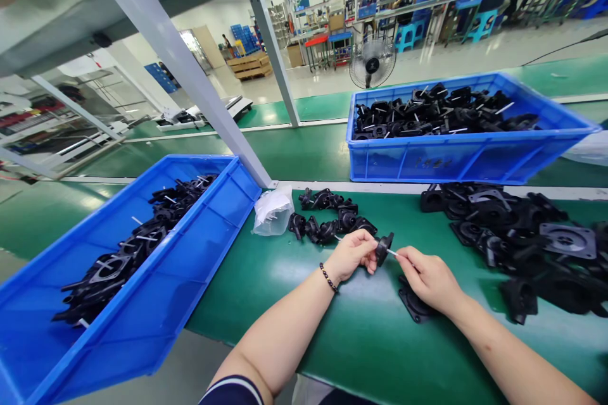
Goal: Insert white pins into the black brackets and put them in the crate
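My left hand (354, 254), with a beaded bracelet at the wrist, pinches a small black plastic housing (384, 249) above the green table. From the right, my right hand (431, 278) grips a thin white pin (392, 252) whose end meets the housing; how deep it sits in there I cannot tell. Under my right hand lies another black flanged part (412, 305), partly hidden by the fingers. Just beyond my left hand, several black housings (327, 231) lie in two rough rows. A clear plastic bag (273, 210) with white pins inside rests at their left.
A blue bin (209, 247) of black parts with white pins stands at the left. Another blue bin (427, 161), similarly filled, sits behind the table's back rail. Loose black parts (546, 247) are heaped at the right. A slanted white post (204, 85) rises beside the left bin.
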`<state>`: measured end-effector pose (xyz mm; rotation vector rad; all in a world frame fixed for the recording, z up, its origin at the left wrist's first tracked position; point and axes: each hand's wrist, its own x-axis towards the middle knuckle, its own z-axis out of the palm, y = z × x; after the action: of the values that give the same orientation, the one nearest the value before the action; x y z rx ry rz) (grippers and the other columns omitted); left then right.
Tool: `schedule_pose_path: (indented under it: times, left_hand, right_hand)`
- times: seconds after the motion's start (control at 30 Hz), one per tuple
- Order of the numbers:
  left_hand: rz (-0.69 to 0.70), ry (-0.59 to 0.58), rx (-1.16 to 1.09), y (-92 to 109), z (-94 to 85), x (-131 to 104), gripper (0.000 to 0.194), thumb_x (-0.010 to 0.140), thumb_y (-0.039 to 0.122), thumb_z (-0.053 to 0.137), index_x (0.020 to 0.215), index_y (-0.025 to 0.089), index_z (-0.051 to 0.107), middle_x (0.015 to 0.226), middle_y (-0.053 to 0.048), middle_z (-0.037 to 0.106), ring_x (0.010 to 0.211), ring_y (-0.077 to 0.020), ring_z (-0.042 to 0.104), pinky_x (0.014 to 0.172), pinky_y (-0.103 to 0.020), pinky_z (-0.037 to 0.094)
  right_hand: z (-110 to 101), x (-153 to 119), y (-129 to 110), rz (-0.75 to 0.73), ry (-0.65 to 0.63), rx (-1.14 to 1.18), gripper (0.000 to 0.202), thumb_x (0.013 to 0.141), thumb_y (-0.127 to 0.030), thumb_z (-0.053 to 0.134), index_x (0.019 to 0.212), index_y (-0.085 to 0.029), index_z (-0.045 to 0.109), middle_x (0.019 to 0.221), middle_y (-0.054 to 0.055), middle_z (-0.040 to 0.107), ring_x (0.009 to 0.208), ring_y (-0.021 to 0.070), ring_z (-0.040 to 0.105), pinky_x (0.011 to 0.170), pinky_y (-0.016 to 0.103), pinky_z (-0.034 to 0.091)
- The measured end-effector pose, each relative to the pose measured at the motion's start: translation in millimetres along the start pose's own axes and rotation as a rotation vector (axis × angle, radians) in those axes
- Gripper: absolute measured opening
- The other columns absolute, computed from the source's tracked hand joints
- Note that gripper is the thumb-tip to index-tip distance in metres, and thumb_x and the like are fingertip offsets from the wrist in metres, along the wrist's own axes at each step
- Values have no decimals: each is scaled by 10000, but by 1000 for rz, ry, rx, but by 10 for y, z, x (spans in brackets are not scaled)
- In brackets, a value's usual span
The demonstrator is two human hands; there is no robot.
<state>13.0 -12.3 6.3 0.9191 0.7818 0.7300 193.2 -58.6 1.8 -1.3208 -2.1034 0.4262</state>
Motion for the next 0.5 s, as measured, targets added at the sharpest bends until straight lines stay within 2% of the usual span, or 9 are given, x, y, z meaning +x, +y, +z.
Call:
schedule_pose_path:
  times: [0.23, 0.5]
  left_hand:
    - [-8, -2, 43, -13, -16, -1, 439, 595, 486, 692, 728, 152, 441, 477, 45, 540, 362, -91, 522, 364, -189, 438]
    - [6, -29, 92, -40, -5, -11, 443, 617, 508, 674, 750, 157, 438, 490, 36, 554, 394, -108, 550, 385, -201, 451]
  right_hand:
    - [-11, 14, 7, -45, 5, -81, 279, 914, -310, 316, 779, -206, 537, 523, -9, 573, 430, 136, 532, 463, 242, 350]
    - [3, 5, -7, -53, 19, -119, 299, 914, -308, 308, 756, -207, 542, 516, -1, 570, 432, 146, 535, 465, 248, 348]
